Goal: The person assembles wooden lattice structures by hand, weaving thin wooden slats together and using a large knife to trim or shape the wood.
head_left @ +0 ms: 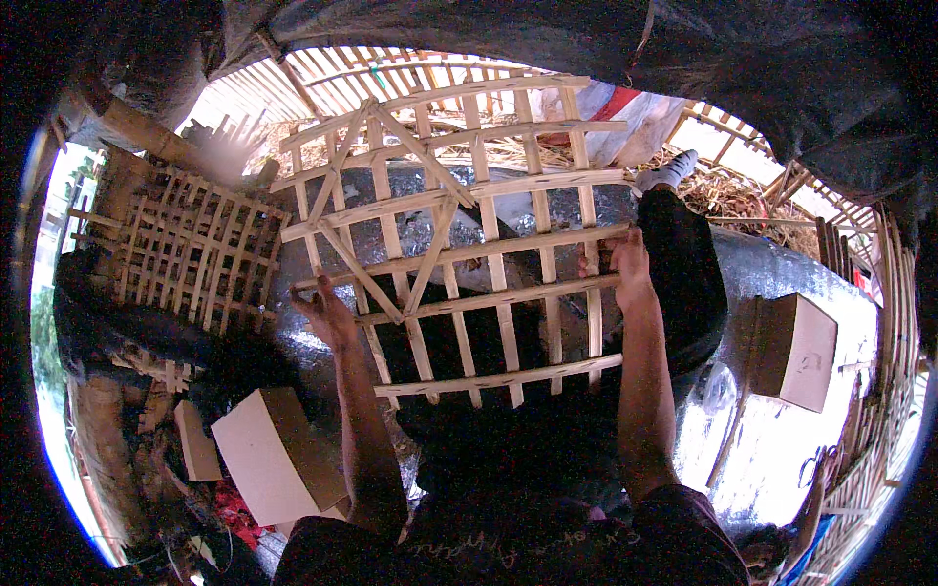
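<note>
A bamboo lattice (459, 256) of pale crossed slats is held up in front of me, tilted over my lap. Diagonal slats form a zigzag brace across its left half. At its left edge my left hand (327, 314) grips the end of a long slat, with the thumb up. My right hand (628, 266) has its fingers closed round the ends of slats at the right edge. Part of those fingers is hidden behind the bamboo. Through the gaps my dark-clothed legs and a silvery sheet (611, 210) show.
A second bamboo lattice (195, 249) leans at the left. Cardboard boxes stand at lower left (264, 459) and right (809, 354). Scissors (819, 465) lie at the right on the shiny sheet. Straw (747, 200) lies beyond my foot (668, 172). Slatted bamboo walls and dark cloth surround me.
</note>
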The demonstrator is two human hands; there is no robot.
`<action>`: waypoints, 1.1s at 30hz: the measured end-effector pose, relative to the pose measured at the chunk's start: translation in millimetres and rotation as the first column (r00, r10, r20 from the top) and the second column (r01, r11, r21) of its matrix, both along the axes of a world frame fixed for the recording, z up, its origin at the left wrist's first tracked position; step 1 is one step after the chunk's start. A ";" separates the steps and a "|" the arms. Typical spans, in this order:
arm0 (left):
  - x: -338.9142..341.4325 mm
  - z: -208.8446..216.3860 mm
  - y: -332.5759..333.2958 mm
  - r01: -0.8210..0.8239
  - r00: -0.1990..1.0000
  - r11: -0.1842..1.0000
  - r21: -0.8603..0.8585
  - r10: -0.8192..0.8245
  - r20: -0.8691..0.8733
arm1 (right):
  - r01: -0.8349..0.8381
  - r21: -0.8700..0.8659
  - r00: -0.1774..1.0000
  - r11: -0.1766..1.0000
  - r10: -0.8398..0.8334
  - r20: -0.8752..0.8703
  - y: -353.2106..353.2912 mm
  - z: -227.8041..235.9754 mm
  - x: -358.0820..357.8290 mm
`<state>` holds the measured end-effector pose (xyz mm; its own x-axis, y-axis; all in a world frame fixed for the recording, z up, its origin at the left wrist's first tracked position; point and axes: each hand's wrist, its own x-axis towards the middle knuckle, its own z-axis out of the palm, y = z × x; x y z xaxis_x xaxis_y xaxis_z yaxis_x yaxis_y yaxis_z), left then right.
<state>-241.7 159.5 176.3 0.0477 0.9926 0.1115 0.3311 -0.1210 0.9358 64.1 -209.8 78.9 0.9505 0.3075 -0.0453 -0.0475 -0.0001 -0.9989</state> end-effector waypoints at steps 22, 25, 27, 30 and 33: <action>-5.4 -18.6 7.7 -0.005 0.996 0.999 0.044 0.002 0.084 | 0.037 -0.256 0.938 0.966 -0.122 -0.324 14.5 76.1 -12.8; -9.0 -7.3 3.7 -0.041 0.989 0.997 0.068 0.031 0.142 | 0.017 -0.160 0.865 0.987 -0.094 -0.493 25.4 100.5 -31.0; -1.9 5.6 -10.9 -0.089 0.995 0.992 0.090 0.085 0.044 | 0.005 -0.058 0.848 0.998 -0.035 -0.529 27.1 108.8 -33.9; 1.8 19.7 -16.2 -0.078 0.993 0.997 0.001 0.077 -0.088 | 0.049 -0.046 0.896 0.998 -0.065 -0.439 21.3 75.9 -17.9; -2.4 5.7 -5.3 -0.091 0.996 0.992 0.081 0.090 0.019 | 0.198 -0.064 0.980 0.978 -0.199 -0.018 34.4 71.7 -27.8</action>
